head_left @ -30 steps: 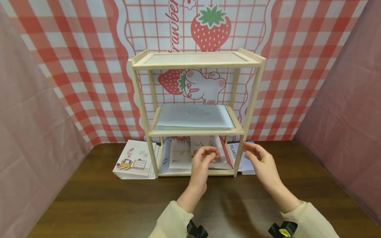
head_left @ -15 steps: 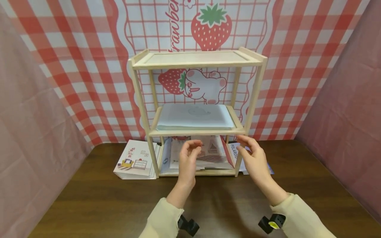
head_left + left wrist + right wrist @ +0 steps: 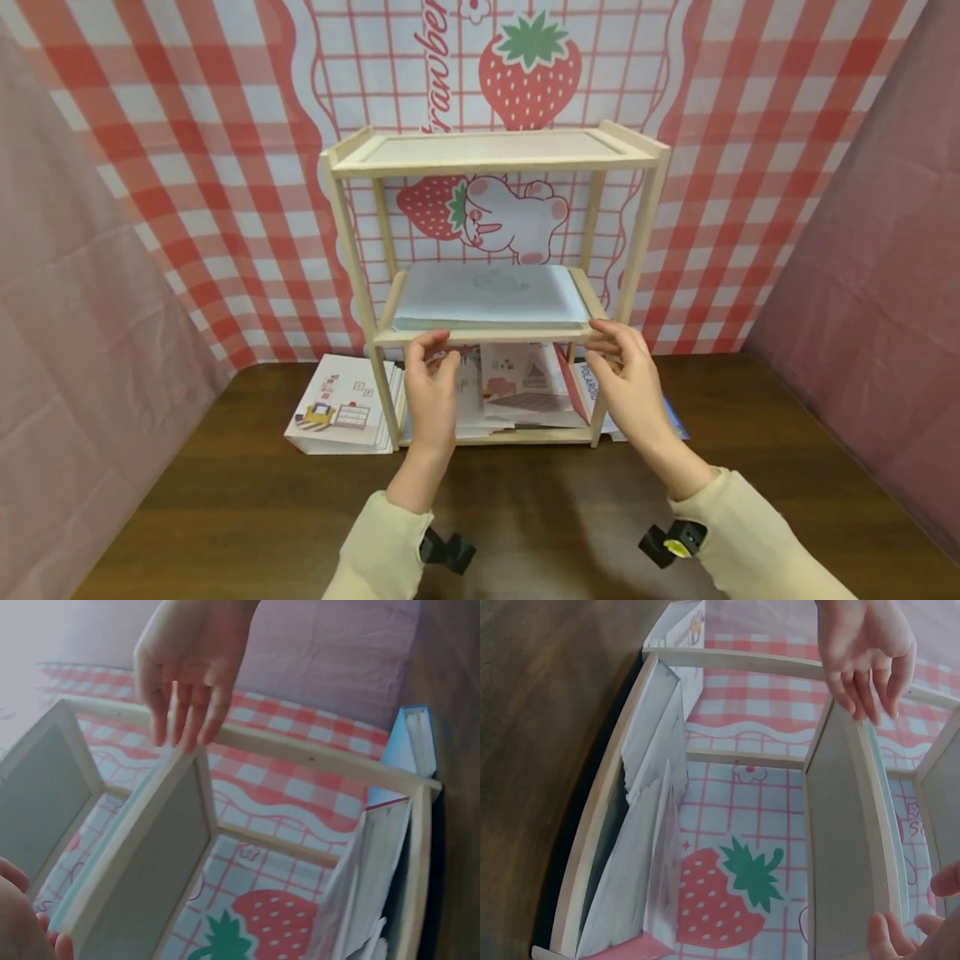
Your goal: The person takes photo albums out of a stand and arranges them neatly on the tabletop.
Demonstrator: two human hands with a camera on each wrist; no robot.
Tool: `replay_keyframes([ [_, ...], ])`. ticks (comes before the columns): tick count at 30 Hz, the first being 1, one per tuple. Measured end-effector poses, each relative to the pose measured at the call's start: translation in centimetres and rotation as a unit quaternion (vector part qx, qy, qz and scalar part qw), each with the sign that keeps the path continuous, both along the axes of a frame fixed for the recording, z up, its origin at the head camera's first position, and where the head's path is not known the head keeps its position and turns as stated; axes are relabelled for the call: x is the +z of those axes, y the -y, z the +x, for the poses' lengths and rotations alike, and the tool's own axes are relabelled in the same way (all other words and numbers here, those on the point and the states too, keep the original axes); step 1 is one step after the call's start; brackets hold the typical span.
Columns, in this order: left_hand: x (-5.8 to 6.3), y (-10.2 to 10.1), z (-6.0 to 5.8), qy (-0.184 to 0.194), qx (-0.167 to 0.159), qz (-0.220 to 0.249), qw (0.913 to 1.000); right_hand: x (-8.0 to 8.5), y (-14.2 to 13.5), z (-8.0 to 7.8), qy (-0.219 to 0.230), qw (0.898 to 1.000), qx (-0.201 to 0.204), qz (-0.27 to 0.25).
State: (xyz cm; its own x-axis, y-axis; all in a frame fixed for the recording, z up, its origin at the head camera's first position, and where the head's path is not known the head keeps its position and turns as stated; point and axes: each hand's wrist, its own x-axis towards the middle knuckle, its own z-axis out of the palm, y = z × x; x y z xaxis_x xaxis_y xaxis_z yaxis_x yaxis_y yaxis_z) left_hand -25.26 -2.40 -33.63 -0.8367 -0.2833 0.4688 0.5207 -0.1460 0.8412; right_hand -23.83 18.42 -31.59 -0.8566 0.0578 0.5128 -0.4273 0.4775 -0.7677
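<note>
A pale wooden rack stands upright on the table. On its middle shelf lies a flat light-blue stack topped with a faint drawing. My left hand is at the left part of that shelf's front edge, fingers loosely bent and thumb apart. At the right end of the same edge is my right hand, posed much alike. In the left wrist view, the right hand has its fingertips at the shelf edge; contact is hard to tell. Neither hand visibly grips anything. Illustrated books fill the bottom shelf, partly hidden by the hands.
White illustrated books lie beside the rack's left leg. Behind the right leg is a blue-and-white item marked POLAROID, partly covered. A red checked strawberry cloth hangs behind, and pink cloth flanks the brown table.
Both hands have moved left and up, from in front of the bottom shelf to the middle shelf's edge. The bottom-shelf books look shifted, and the blue item at right shows farther out.
</note>
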Motion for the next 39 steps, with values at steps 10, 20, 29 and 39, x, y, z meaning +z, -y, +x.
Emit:
replay_keyframes([
  [10,1.0,1.9,-0.2,-0.023,0.07,-0.025,0.997,0.7,0.6,-0.5,0.073,0.997,-0.024,0.023],
  [20,1.6,2.5,-0.4,0.002,0.067,-0.037,0.997,1.2,1.0,-0.8,0.096,0.995,-0.019,0.032],
  [29,2.1,2.8,0.4,0.044,0.133,-0.167,0.976,1.3,1.2,-1.0,0.104,0.994,-0.002,0.022],
  [39,3.2,2.8,0.6,0.103,0.128,-0.215,0.9626,2.0,1.2,-1.2,0.126,0.99,-0.021,0.051],
])
